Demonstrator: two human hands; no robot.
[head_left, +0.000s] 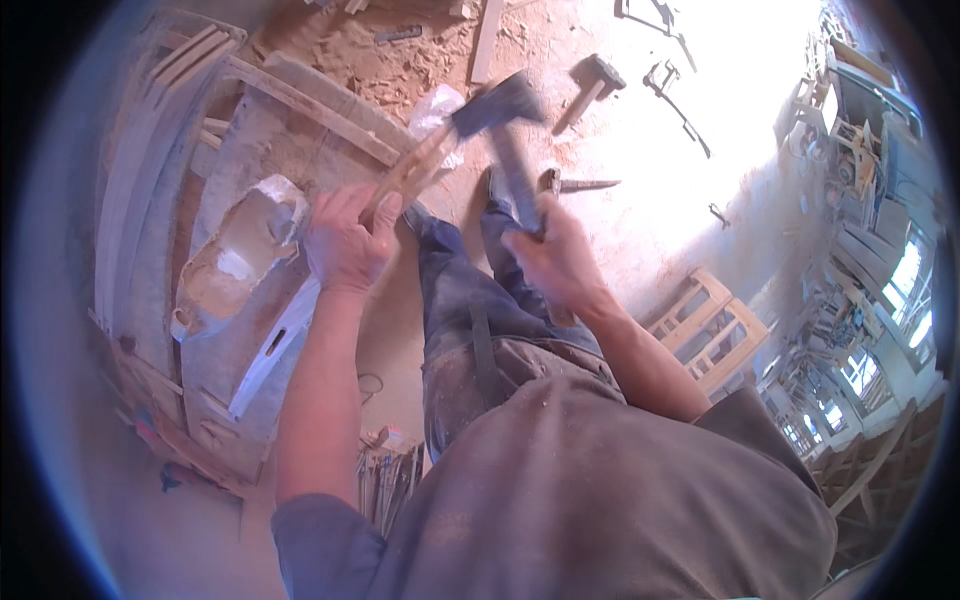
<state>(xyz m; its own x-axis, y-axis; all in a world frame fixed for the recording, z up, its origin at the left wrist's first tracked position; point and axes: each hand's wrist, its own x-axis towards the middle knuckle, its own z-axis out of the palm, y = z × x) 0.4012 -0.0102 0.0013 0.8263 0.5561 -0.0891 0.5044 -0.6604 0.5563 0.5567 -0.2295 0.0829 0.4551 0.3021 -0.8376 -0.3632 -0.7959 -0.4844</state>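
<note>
One wooden piece, clasped by your left hand, juts past its fingers, probably so they clear the hatchet-like tool your right hand grips.

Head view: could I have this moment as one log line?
left hand: grips wooden piece | right hand: grips dark-headed tool, blurred | tool touching wood: cannot tell | floor: hammer lying
</note>
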